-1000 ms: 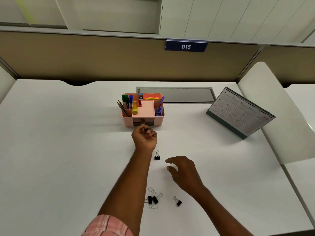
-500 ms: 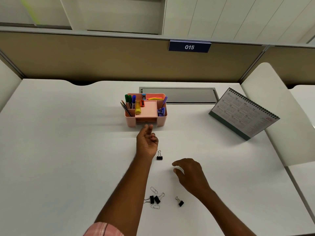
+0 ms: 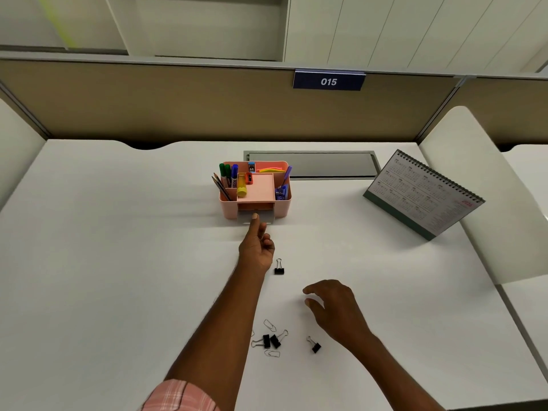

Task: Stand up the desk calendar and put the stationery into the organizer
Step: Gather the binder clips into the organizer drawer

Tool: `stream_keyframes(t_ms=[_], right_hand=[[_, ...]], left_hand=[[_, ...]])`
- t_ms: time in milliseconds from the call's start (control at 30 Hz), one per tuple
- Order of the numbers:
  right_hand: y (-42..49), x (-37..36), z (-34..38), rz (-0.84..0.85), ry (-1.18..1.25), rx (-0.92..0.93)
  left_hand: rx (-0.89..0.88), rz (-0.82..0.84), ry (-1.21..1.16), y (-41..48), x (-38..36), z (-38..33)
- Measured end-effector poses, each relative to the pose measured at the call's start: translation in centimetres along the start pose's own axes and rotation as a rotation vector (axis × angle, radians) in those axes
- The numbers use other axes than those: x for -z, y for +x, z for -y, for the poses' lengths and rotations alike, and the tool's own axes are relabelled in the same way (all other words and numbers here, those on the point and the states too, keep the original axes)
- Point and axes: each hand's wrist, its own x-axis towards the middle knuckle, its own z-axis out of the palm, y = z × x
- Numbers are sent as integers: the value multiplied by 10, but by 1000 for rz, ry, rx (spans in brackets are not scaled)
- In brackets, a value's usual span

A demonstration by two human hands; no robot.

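A pink organizer (image 3: 282, 209) stands mid-desk with markers, pencils, a glue stick, sticky notes and a stapler in it. Its grey drawer (image 3: 269, 216) sticks out a little at the front. My left hand (image 3: 256, 247) pinches the drawer front, thumb on top. One black binder clip (image 3: 279, 267) lies just right of that wrist. Two more binder clips (image 3: 271, 341) and loose paper clips (image 3: 269, 324) lie near the front, with another binder clip (image 3: 315, 346) beside them. My right hand (image 3: 335, 307) hovers open above the desk, holding nothing. The desk calendar (image 3: 421, 194) stands upright at the right.
A grey cable hatch (image 3: 311, 164) is set into the desk behind the organizer. A tan partition with a sign reading 015 (image 3: 328, 81) closes the back. A white side panel (image 3: 489, 203) rises at the right, just behind the calendar.
My left hand reached forward from the desk to the organizer's drawer front, and the drawer now sticks out slightly. My right hand drifted a little toward me.
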Motion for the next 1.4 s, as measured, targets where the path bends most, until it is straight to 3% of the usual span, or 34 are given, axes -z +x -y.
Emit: stream_keyframes(t_ms=[667,900,1167,1400], right_hand=[[-20,-3,0,72,57,-7],[-36,-7,-9,161,176,-177],[-66,-19,-15,277,93,-199],[-89,-41,-2,214,10,-111]], left_hand=[[7,-6,97,-15,17,-1],[-37,-67,423,-25,52,-2],[-181,-40,786,-77,114,4],[-271,30,1155,-112,152,13]])
